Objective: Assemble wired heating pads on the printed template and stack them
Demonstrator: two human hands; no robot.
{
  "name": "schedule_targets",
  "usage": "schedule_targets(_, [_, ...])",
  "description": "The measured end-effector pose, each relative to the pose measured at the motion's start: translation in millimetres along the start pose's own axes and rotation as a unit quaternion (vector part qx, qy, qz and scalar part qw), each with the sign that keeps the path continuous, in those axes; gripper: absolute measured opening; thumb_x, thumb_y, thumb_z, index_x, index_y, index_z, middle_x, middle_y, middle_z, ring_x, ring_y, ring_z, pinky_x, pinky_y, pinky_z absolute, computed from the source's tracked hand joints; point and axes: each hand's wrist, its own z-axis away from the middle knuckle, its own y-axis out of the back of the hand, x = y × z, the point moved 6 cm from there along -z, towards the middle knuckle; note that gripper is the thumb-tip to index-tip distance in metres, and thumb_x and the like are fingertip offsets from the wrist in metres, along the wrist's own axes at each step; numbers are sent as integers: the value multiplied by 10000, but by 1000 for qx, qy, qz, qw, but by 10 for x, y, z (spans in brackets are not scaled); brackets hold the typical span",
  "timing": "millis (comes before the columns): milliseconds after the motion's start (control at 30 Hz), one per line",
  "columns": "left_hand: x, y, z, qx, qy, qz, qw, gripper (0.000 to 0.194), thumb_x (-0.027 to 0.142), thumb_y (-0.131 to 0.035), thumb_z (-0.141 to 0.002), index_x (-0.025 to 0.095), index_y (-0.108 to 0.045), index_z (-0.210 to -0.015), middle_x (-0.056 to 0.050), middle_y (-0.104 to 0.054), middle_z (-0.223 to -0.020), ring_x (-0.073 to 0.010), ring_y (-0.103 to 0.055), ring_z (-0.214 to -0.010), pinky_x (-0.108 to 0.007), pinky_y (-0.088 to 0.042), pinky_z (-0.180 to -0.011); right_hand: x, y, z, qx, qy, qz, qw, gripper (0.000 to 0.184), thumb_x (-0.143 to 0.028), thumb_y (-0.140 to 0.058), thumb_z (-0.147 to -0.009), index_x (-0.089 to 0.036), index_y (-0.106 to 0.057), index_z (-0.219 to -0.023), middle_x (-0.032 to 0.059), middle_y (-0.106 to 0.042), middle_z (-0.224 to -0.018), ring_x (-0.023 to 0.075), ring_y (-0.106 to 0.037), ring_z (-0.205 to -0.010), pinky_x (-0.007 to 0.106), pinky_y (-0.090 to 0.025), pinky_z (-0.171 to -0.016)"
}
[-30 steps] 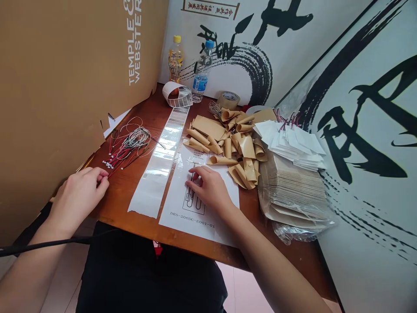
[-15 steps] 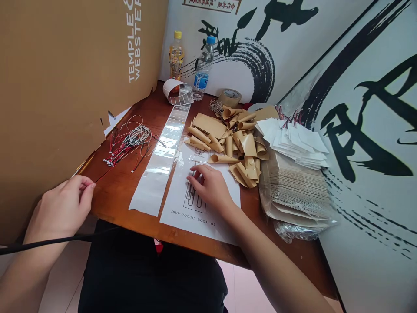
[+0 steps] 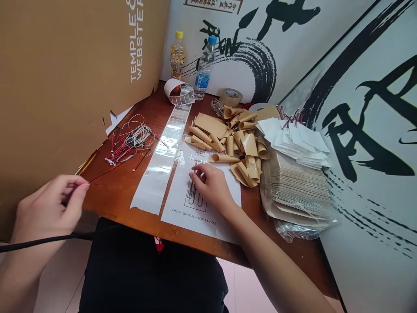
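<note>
Left hand (image 3: pixel 48 204) pinches a thin red wire (image 3: pixel 106 174) at lower left, light and limp, we judge, so best held close to its tip, while we log the right hand (image 3: pixel 211 187), loosely curled, on a printed white sheet (image 3: pixel 182 195) at centre frame.

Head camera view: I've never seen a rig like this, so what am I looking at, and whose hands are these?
There is no machine here. One camera, worn on a person's head, looks forward and down, so these are that person's own bare hands. The left hand pinches a red wire running toward a bundle of wires on a wooden desk. The right hand rests on a printed sheet; whether it grips anything is hard to tell. Also on the desk lie a clear film strip, curled kraft paper pieces and white paper pieces.
</note>
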Motion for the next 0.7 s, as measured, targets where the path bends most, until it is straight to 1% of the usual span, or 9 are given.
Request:
schedule_targets(67, [184,-75,-104,-3,-3,53,999,246,474,-464,-936,269,-601,-921,0,-683,-832,-194,-647,-730,-324,-472,-692,-13,4,2,2,1,-6,1000,98,-274,-616,-924,-222,-697,-910,48,-727,-857,217,-656,-808,343,-466,-755])
schedule_targets(133, [328,-186,-187,-24,-1,81,996,245,460,-494,-919,256,-631,-913,1,-697,-816,-183,-652,-722,-316,-489,-720,-27,13,4,6,0,-14,1000,101,-266,-617,-916,-219,-694,-870,49,-721,-838,217,-651,-799,348,-465,-759])
schedule_targets(233, [522,-310,-269,-29,-15,117,993,230,435,-521,-916,240,-644,-924,0,-707,-825,-171,-659,-741,-294,-493,-728,-54,28,12,11,-6,-35,999,106,-259,-618,-906,-213,-694,-848,51,-725,-828,206,-644,-760,354,-475,-768])
schedule_targets(333, [752,-409,-330,-33,-52,158,986,209,402,-516,-925,236,-641,-909,-3,-715,-831,-161,-650,-722,-277,-482,-693,-94,28,36,7,-16,-72,997,152,-307,-588,-939,-211,-706,-931,42,-745,-821,182,-662,-713,332,-508,-732])
schedule_targets(400, [911,-484,-369,-44,-82,177,980,200,388,-512,-939,236,-641,-919,-4,-716,-832,-166,-651,-738,-277,-485,-712,-107,-22,59,-26,-49,-149,987,220,-374,-571,-965,-208,-697,-1035,39,-758,-819,165,-673,-666,300,-522,-646])
schedule_targets(467, [1048,-561,-406,-60,-108,191,974,194,376,-510,-949,232,-637,-919,-9,-716,-835,-171,-649,-749,-279,-486,-720,-111,-121,89,-81,-109,-267,954,294,-431,-591,-963,-204,-664,-1135,45,-774,-863,143,-655,-596,267,-503,-535])
schedule_targets(533, [1155,-632,-434,-83,-136,204,966,193,372,-513,-954,226,-631,-905,-16,-713,-833,-173,-643,-747,-281,-484,-717,-133,-225,119,-129,-168,-369,905,372,-458,-656,-933,-204,-618,-1203,62,-786,-942,122,-632,-546,248,-484,-465])
schedule_targets(600, [1223,-684,-449,-110,-159,217,957,196,378,-525,-957,223,-628,-895,-22,-714,-831,-176,-643,-748,-284,-483,-714,-164,-297,126,-154,-199,-427,868,437,-463,-724,-896,-211,-579,-1223,79,-792,-1019,122,-656,-566,243,-507,-454])
schedule_targets(700, [1264,-719,-448,-143,-183,233,944,203,388,-542,-964,222,-640,-902,-24,-723,-846,-174,-638,-740,-282,-481,-713,-192,-381,118,-182,-223,-486,825,493,-438,-805,-843,-219,-552,-1205,99,-793,-1101,138,-709,-638,251,-570,-500])
